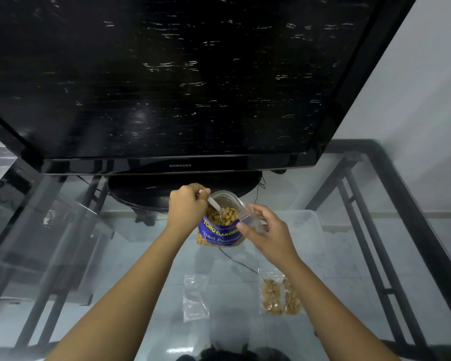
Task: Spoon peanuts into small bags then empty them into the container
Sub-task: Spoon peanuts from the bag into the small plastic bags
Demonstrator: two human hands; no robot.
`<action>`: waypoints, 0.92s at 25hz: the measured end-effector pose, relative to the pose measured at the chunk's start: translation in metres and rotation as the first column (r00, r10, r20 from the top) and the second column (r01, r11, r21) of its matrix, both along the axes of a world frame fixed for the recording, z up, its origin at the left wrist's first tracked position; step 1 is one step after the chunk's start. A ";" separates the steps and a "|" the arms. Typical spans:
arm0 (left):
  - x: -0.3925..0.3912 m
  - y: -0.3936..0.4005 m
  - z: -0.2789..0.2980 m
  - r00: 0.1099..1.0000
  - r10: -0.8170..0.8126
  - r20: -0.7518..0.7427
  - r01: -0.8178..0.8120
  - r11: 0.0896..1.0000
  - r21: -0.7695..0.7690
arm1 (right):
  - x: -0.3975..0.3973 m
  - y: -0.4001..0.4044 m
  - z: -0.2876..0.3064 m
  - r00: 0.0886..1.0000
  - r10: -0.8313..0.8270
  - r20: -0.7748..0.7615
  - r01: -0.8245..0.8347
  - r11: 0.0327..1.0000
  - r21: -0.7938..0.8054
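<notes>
- Head view: I see both hands working over the glass table (pixel 323 256), just in front of the TV stand (pixel 151 194) toward the far edge.
- Left hand (pixel 186 207): grip closed on the handle of a white plastic spoon (pixel 215 205). Bowl end is down in the peanuts (pixel 224 214), inside the open mouth of the blue peanut packet (pixel 219 231). I read this as mid-scoop.
- Right hand (pixel 267 230): grip pinched on a small clear bag (pixel 248 216), thumb and fingers holding it by the mouth, right beside the packet opening. My guess is it's kept that close so the spoon travel is short and spill is low.
- Packet stands upright, mouth spread wide. Nothing else visibly props it, so a snag from the spoon could tip it.
- Near edge, right side: filled bags (pixel 280 297) lying flat, peanuts inside; looks like two side by side, can't tell if sealed.
- Near edge, left of those: an empty clear bag (pixel 195 298), flat, well apart from the filled ones. Likely next in queue.
- Clear lidded container (pixel 302 222) shows past the right hand; can't tell whether it's on the glass or under it.
- Judgement: bagging stage in progress, no emptying into the container yet.
</notes>
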State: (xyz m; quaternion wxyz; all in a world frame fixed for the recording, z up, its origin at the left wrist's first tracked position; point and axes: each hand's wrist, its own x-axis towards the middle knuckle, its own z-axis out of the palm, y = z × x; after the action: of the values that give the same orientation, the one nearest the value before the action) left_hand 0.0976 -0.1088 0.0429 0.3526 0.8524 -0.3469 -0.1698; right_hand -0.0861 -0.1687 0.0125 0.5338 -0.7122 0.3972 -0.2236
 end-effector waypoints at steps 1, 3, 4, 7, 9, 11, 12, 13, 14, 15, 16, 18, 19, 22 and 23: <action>0.002 -0.001 -0.002 0.999 0.044 0.000 -0.044 0.999 0.013 | 0.000 0.000 -0.001 1.000 -0.001 0.010 0.000 1.000 0.010; 0.009 0.001 -0.005 0.988 0.155 -0.026 -0.154 0.988 0.022 | -0.001 0.001 -0.001 1.000 0.010 0.021 -0.010 1.000 0.028; 0.011 0.002 -0.008 0.980 0.192 -0.058 -0.192 0.981 0.009 | -0.001 0.002 0.000 1.000 0.014 0.024 -0.015 0.999 0.035; 0.010 0.003 -0.013 0.963 0.220 -0.154 -0.227 0.973 -0.031 | -0.003 0.001 -0.002 0.999 0.018 0.035 -0.021 0.998 0.065; 0.008 0.003 -0.014 0.959 0.216 -0.181 -0.225 0.974 -0.028 | -0.004 0.001 -0.002 0.999 0.019 0.050 -0.023 0.996 0.083; 0.009 0.004 -0.013 0.953 0.197 -0.229 -0.207 0.978 -0.021 | -0.004 0.000 -0.003 0.998 0.024 0.062 -0.029 0.995 0.096; 0.010 0.004 -0.012 0.955 0.166 -0.245 -0.173 0.985 -0.007 | -0.004 0.001 -0.003 0.997 0.026 0.067 -0.032 0.994 0.102; 0.011 0.004 -0.010 0.959 0.124 -0.254 -0.125 0.992 0.012 | -0.004 0.001 -0.003 0.997 0.027 0.073 -0.035 0.994 0.107; 0.012 0.004 -0.009 0.960 0.084 -0.265 -0.080 0.996 0.028 | -0.003 0.001 -0.003 0.997 0.029 0.076 -0.037 0.993 0.111; 0.014 0.004 -0.007 0.955 0.061 -0.290 -0.054 0.998 0.032 | -0.003 0.001 -0.003 0.996 0.031 0.080 -0.040 0.993 0.113; 0.015 0.004 -0.007 0.943 0.055 -0.327 -0.051 0.998 0.021 | -0.002 0.001 -0.002 0.996 0.031 0.083 -0.041 0.993 0.114; 0.017 0.004 -0.009 0.912 0.098 -0.399 -0.113 0.994 -0.012 | -0.002 0.000 -0.002 0.996 0.030 0.087 -0.041 0.992 0.120; 0.017 0.005 -0.011 0.896 0.133 -0.423 -0.155 0.988 -0.019 | -0.003 0.000 -0.003 0.996 0.028 0.086 -0.039 0.991 0.125; 0.014 0.003 -0.012 0.861 0.187 -0.474 -0.223 0.975 -0.020 | -0.006 0.000 -0.003 0.996 0.025 0.090 -0.036 0.991 0.127; 0.015 0.001 -0.013 0.853 0.192 -0.485 -0.231 0.973 -0.020 | -0.007 0.000 -0.003 0.995 0.027 0.093 -0.039 0.991 0.128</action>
State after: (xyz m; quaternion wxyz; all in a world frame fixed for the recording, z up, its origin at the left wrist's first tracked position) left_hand 0.1124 -0.1074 0.0303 0.4768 0.8023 -0.1592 -0.3220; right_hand -0.0929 -0.1684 0.0092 0.6000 -0.6717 0.3743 -0.2207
